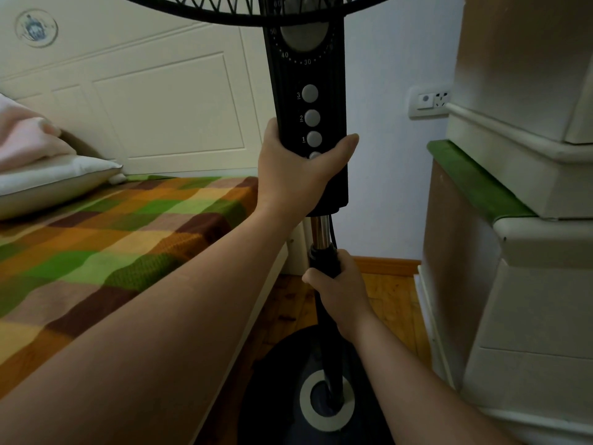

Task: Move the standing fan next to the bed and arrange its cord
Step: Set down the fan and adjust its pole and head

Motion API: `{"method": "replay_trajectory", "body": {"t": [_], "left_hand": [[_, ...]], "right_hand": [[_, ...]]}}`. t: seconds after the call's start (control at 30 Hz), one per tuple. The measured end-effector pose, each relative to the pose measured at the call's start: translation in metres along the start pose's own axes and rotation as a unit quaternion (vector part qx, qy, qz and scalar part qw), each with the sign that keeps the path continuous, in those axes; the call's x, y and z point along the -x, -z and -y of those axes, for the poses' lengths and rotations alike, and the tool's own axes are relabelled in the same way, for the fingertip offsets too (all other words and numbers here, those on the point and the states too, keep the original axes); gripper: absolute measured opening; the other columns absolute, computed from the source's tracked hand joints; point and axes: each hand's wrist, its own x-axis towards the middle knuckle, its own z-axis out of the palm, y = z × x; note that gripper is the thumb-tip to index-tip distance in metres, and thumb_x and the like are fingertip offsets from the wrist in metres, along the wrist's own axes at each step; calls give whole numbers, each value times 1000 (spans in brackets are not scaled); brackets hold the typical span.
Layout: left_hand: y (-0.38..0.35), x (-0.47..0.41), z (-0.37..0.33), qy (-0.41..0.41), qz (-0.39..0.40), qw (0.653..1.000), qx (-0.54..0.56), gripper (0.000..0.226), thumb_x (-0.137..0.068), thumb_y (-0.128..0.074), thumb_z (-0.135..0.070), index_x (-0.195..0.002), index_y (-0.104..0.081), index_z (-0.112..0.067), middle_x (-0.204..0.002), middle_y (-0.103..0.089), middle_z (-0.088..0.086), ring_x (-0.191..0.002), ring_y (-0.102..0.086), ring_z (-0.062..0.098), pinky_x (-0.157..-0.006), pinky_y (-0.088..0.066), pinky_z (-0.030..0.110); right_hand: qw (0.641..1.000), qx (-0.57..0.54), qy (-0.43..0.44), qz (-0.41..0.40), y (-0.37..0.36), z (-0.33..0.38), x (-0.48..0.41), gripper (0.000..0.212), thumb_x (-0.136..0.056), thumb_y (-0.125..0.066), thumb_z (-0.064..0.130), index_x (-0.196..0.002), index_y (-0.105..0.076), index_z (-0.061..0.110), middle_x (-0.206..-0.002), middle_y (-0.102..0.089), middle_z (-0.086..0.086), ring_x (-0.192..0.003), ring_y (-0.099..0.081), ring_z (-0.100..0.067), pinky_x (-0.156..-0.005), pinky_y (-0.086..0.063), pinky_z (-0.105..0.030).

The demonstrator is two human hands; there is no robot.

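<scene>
Both hands (left, right) around fan

Left hand wrapped around the standing fan control column, thumb over the lowest button. Right hand grips the black pole just below the chrome section. Cord runs down beside the pole. Round base on wood floor, just beside the bed.
</scene>
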Motion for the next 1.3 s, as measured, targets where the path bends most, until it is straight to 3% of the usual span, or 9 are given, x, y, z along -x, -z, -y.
{"method": "replay_trajectory", "body": {"t": [0.17, 0.33, 0.57, 0.7, 0.87, 1.13, 1.3], "left_hand": [[-1, 3, 4, 0, 6, 1000, -1, 63, -73, -88, -31, -122, -54, -9, -107, -68, 4, -95, -70, 14, -74, -63, 29], [-1, 7, 8, 7, 4, 1000, 1, 63, -73, -87, -32, -121, -54, -11, -107, -67, 2, -94, -70, 12, -70, -60, 20], [-1, 10, 12, 8, 7, 1000, 6, 63, -73, -88, -32, -122, -54, -12, -106, -68, 0, -93, -70, 9, -69, -59, 19], [-2, 14, 16, 11, 7, 1000, 10, 64, -72, -87, -33, -122, -54, -12, -107, -68, 0, -94, -70, 9, -71, -59, 20], [-3, 18, 21, 16, 3, 1000, 14, 65, -71, -88, -34, -122, -54, -13, -107, -68, -1, -94, -70, 8, -68, -57, 16], [-3, 25, 27, 26, 5, 999, 19, 61, -71, -89, -30, -120, -55, -13, -106, -68, -2, -93, -69, 4, -67, -56, 14], [-4, 30, 30, 32, 5, 999, 22, 64, -70, -88, -34, -121, -55, -17, -106, -68, -5, -95, -69, 3, -68, -56, 14]], "right_hand": [[1000, 9, -6, -8, 0, 0, 1, 23, -79, -71, 14, -97, -58, 23, -82, -58, 1, -67, -53, -9, -52, -46, -20], [1000, -1, -6, -10, -1, 2, 1, 26, -80, -71, 14, -98, -58, 26, -89, -60, -2, -76, -56, -14, -59, -46, -25], [1000, 2, -7, -18, -2, 3, 2, 26, -81, -72, 13, -99, -59, 26, -91, -61, -3, -78, -56, -16, -61, -45, -27], [1000, 4, -15, -20, -2, 4, 2, 26, -81, -71, 13, -99, -59, 27, -88, -61, -1, -74, -55, -14, -57, -45, -23], [1000, 3, -20, -23, -2, 4, 2, 29, -82, -71, 12, -103, -58, 28, -94, -64, -2, -79, -58, -16, -62, -47, -26], [1000, 4, -15, -25, -2, 3, 1, 27, -82, -72, 12, -93, -57, 33, -92, -65, 0, -74, -57, -11, -60, -48, -24], [999, -4, -15, -29, -2, 4, 1, 24, -82, -71, 11, -93, -59, 28, -87, -64, 1, -69, -56, -7, -49, -46, -14]]}}
